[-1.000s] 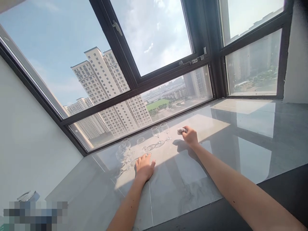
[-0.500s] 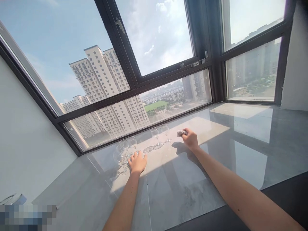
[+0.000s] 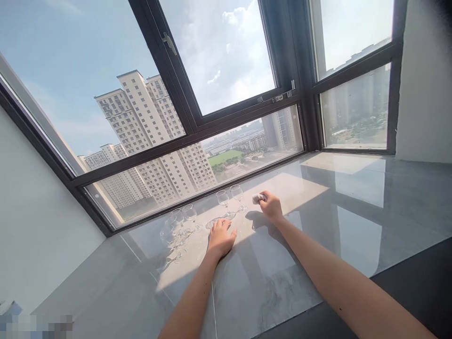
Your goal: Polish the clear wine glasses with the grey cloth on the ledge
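My left hand (image 3: pixel 221 237) is over the tiled sill, fingers spread and holding nothing. It is just in front of two clear stemmed glasses, a left one (image 3: pixel 222 198) and a right one (image 3: pixel 236 192), both upright near the window. Farther left, several more stemmed glasses (image 3: pixel 189 214) stand in a cluster, partly overlapping one another. My right hand (image 3: pixel 271 207) is closed around a crumpled white cloth (image 3: pixel 258 198), to the right of the two glasses and apart from them.
The glossy grey sill (image 3: pixel 268 282) runs along a dark window frame (image 3: pixel 197 129). A white wall (image 3: pixel 31 226) bounds the left side, and another wall (image 3: pixel 423 103) the right. The sill's front edge crosses the lower right. A blurred patch sits at the lower left.
My left hand has moved right, away from the glass cluster to in front of the two glasses. My right hand keeps its hold on the cloth. The whole view has shifted slightly.
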Tool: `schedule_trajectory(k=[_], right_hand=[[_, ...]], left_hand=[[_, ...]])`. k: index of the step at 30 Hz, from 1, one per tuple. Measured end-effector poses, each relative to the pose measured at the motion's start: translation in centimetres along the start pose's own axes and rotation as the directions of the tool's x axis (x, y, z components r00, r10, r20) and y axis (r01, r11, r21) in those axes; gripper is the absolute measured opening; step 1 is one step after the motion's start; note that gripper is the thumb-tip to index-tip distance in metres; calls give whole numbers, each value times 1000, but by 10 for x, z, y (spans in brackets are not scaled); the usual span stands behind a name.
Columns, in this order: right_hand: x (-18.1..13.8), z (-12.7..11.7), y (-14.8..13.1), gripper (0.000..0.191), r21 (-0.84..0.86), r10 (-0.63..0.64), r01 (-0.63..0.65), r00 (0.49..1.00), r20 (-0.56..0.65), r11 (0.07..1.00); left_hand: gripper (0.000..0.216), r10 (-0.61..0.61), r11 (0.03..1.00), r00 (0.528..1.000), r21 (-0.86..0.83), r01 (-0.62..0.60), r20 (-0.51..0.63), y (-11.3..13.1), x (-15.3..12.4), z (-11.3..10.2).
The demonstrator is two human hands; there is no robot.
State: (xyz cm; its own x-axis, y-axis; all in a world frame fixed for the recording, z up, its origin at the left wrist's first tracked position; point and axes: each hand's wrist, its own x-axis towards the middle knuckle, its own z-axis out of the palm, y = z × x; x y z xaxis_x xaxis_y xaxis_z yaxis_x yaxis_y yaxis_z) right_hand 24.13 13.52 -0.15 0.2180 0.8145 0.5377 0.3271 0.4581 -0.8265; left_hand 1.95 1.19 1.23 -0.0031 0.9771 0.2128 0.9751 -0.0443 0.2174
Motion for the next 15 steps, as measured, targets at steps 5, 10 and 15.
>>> schedule_trajectory(k=[5, 10, 15], right_hand=[[-1, 1, 0, 18, 8, 18, -18, 1000, 9, 1000], [0, 1, 0, 19, 1, 11, -11, 1000, -9, 1000], [2, 1, 1, 19, -3, 15, -15, 1000, -13, 1000]], left_hand=[[62, -80, 996, 996, 54, 77, 40, 9, 30, 11], [64, -85, 992, 994, 98, 78, 65, 12, 46, 14], [62, -111, 989, 991, 108, 103, 69, 17, 36, 9]])
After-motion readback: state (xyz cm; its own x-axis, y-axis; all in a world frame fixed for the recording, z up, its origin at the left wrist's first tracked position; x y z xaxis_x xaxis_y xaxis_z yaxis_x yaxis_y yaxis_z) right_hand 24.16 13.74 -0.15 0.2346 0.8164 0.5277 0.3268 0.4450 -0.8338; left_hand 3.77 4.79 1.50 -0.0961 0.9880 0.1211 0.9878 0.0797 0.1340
